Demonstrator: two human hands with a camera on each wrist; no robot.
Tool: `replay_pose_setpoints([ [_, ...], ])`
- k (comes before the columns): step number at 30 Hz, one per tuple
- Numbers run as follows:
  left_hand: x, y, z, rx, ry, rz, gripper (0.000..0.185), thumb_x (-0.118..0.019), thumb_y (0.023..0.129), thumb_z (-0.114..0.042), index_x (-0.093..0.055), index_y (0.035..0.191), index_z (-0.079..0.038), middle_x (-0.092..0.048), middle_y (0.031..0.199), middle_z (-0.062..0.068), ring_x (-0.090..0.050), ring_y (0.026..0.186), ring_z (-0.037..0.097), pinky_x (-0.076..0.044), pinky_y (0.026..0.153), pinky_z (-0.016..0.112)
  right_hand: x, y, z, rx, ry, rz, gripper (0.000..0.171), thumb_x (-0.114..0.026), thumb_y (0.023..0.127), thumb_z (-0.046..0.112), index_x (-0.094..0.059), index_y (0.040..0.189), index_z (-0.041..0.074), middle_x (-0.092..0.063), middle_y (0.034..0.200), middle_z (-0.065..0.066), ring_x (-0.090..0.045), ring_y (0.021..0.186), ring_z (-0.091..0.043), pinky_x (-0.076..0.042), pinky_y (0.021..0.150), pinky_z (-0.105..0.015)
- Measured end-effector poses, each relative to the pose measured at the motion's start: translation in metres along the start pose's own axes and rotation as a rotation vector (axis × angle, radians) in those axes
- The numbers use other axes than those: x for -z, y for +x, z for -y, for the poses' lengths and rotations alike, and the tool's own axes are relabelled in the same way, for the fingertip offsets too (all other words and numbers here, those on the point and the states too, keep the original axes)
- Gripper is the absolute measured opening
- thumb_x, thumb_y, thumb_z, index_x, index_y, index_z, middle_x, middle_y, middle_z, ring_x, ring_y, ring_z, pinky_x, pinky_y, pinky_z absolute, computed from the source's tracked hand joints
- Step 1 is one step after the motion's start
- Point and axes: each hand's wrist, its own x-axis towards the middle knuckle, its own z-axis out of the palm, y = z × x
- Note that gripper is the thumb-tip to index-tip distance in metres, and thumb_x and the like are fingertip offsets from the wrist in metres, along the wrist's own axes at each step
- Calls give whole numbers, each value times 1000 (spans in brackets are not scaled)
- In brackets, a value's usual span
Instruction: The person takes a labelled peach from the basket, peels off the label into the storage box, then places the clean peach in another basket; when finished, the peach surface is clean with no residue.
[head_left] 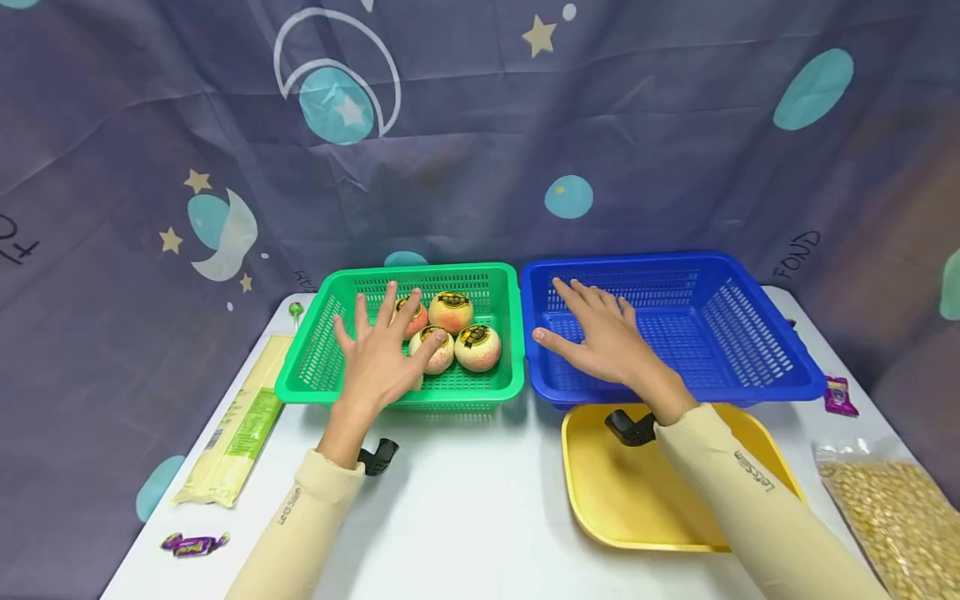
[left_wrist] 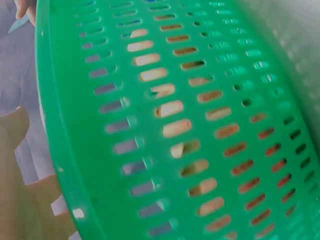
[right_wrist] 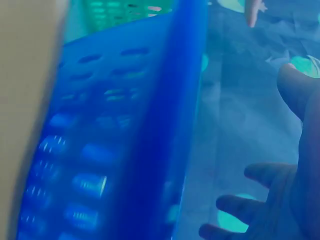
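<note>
My left hand (head_left: 380, 354) is spread over the green basket (head_left: 512, 375), fingers straight and holding nothing. Under and beside its fingers lie several round peaches (head_left: 477, 347) with dark and yellow labels, partly covered by the hand. My right hand (head_left: 607, 337) hovers over the left part of the blue basket (head_left: 750, 333), its fingers extended and nothing in them. In the left wrist view, pale and reddish fruit shows through the slots of the green basket wall (left_wrist: 75, 150). The right wrist view has the right hand (right_wrist: 280, 200) beyond the blue basket's rim (right_wrist: 160, 130).
A yellow tray (head_left: 615, 500) sits in front of the blue basket, under the right forearm. At left are a long noodle-like packet (head_left: 240, 425), a purple wrapped candy (head_left: 195, 544) and a green lollipop (head_left: 296, 309). At right lie a purple packet (head_left: 839, 396) and a bag of pale kernels (head_left: 892, 517).
</note>
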Motion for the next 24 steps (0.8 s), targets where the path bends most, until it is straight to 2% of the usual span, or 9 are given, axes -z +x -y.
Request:
replay_pose_setpoints([
  [5,5,-4,11,16,-17,-44,79,-40,94,-78,-32,160,-35,-18,172,4,-3,157,50,3,114,80,-3,11,10,81,105,25,82,-56,98,60,-23,164,22,-26,167,-17,-15,154,-51,-5,117,-77],
  [9,10,-8,20,40,-21,-76,76,-42,95,-74,-36,159,-33,-22,171,6,-8,156,50,-1,113,81,-6,22,17,168,194,40,77,-65,98,47,-32,161,17,-37,161,-16,-33,147,-44,-18,120,-70],
  [12,13,-11,28,60,-39,-96,73,-46,96,-71,-38,158,-32,-23,170,7,-9,156,50,-1,113,81,-9,31,24,206,254,53,72,-68,97,40,-38,158,17,-45,151,-16,-49,131,-40,-40,108,-59],
  [14,15,-15,34,71,-56,-110,73,-48,96,-69,-39,158,-32,-24,170,8,-9,156,50,0,113,81,-12,37,28,220,284,62,68,-69,97,37,-42,156,17,-50,144,-16,-55,119,-37,-47,96,-51],
  [16,16,-19,40,84,-69,-122,72,-49,96,-69,-40,157,-31,-25,170,8,-9,156,51,2,112,81,-14,42,33,229,312,68,64,-70,96,34,-46,153,17,-53,138,-14,-56,112,-35,-49,86,-45],
  [18,17,-22,47,99,-73,-134,73,-49,96,-69,-40,157,-30,-26,169,9,-9,156,50,3,112,81,-16,48,37,239,337,72,60,-71,96,31,-50,151,18,-56,136,-12,-56,108,-31,-49,84,-42],
  [21,18,-28,58,121,-79,-152,73,-51,96,-68,-41,157,-30,-28,168,11,-10,156,50,2,112,81,-20,55,45,247,377,88,55,-72,95,29,-55,146,18,-59,137,-10,-58,107,-29,-50,86,-41],
  [24,17,-34,68,144,-76,-163,73,-52,95,-68,-41,157,-30,-30,167,12,-12,155,50,2,112,81,-24,63,52,244,408,123,52,-74,94,27,-59,143,18,-61,139,-8,-61,112,-32,-53,90,-44],
])
